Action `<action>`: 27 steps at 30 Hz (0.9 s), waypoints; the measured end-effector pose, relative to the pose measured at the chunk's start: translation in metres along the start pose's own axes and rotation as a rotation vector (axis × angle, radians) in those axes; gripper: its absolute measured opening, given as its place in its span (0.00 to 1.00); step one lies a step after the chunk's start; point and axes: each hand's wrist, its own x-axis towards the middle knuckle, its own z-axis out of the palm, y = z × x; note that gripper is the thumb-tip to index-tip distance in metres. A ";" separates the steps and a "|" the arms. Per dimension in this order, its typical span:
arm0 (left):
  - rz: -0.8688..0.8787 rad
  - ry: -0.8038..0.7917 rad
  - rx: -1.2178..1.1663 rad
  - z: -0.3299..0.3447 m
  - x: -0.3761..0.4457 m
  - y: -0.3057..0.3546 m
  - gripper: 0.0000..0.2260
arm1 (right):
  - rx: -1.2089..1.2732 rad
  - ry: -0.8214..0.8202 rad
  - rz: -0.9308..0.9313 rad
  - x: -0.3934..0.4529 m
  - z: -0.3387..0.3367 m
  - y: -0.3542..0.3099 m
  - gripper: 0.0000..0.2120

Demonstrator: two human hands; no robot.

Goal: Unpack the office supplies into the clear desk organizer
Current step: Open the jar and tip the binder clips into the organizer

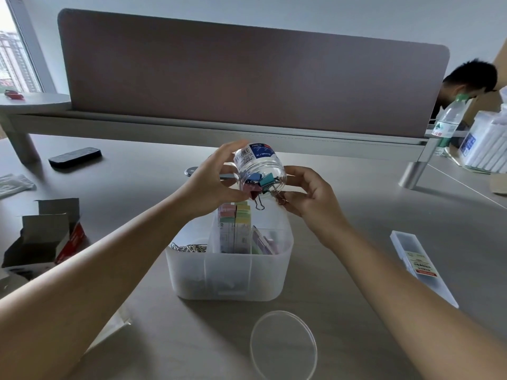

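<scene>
Your left hand [211, 185] has its fingers curled round the clear jar [258, 168], tipping its mouth down over the desk organizer [230, 272]. Your right hand [310, 193] pinches the wire handle of a binder clip [270, 185] at the jar's mouth. The organizer sits on the counter [356, 242], holding paper clips [189, 247] and sticky notes [236, 229]. The jar's lid [284, 345] lies nearer you.

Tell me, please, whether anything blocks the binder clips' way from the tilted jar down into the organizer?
Nothing visible does. The left hand holds the jar mouth-down over the clear desk organizer; the right hand pinches a binder clip wire at the mouth. The lid lies on the desk, and the compartment beneath is open-topped.
</scene>
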 end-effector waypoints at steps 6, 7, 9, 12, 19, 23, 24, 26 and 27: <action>0.000 0.008 -0.004 0.000 0.000 0.001 0.35 | -0.033 0.002 0.060 -0.004 0.003 -0.002 0.18; -0.001 0.008 -0.004 0.000 0.000 0.001 0.34 | -0.033 0.004 0.078 -0.004 0.004 -0.002 0.19; -0.002 0.007 -0.002 0.000 0.000 0.001 0.34 | -0.029 0.010 0.105 -0.004 0.004 -0.003 0.20; 0.001 0.000 0.005 0.000 0.000 0.001 0.35 | 0.020 0.002 0.126 -0.004 0.002 -0.004 0.18; -0.009 -0.020 -0.031 -0.002 -0.004 0.005 0.33 | 0.030 -0.001 0.107 -0.002 0.001 -0.005 0.13; 0.007 -0.026 -0.036 -0.002 -0.004 0.007 0.32 | 0.039 0.012 0.089 -0.001 0.002 -0.004 0.10; 0.010 -0.021 -0.038 -0.002 -0.004 0.007 0.32 | 0.034 0.016 0.080 0.000 0.002 -0.004 0.10; 0.018 -0.011 -0.050 -0.001 -0.004 0.006 0.32 | 0.019 0.026 0.059 0.000 0.002 -0.004 0.12; 0.024 -0.007 -0.052 -0.001 -0.003 0.005 0.32 | 0.015 0.033 0.050 0.000 0.002 -0.004 0.12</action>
